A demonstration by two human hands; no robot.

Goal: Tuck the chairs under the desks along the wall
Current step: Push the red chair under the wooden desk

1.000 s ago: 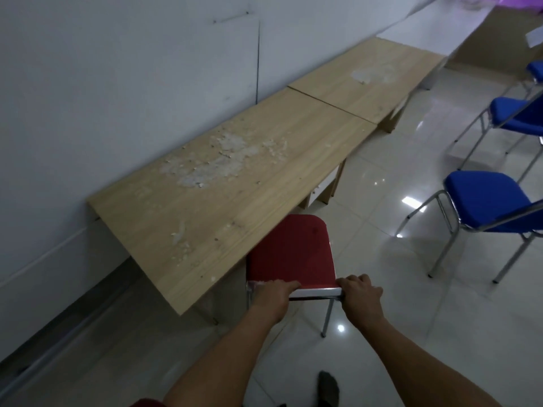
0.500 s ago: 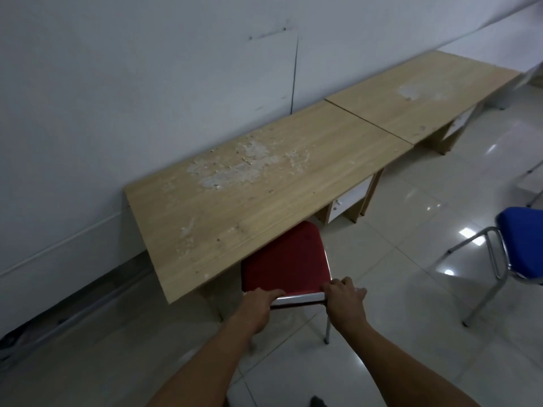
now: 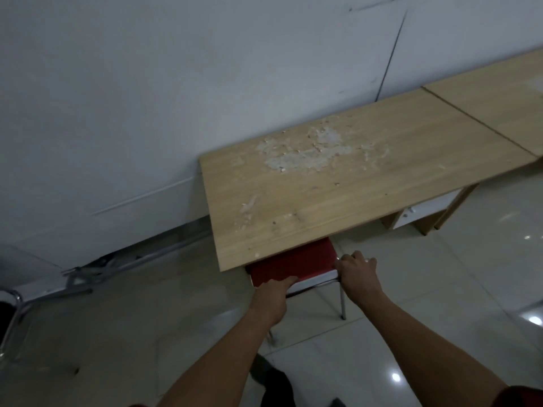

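Red chair (image 3: pixel 293 264) sits partly under the wooden surface (image 3: pixel 338 195) by the wall; left hand (image 3: pixel 271 296) and right hand (image 3: pixel 357 276) both grip its backrest top.

Red padded chair with chrome metal legs (image 3: pixel 293 265), upright, seat mostly under the light wooden worktop (image 3: pixel 338 195), worktop flush against wall, flaky white patches on top
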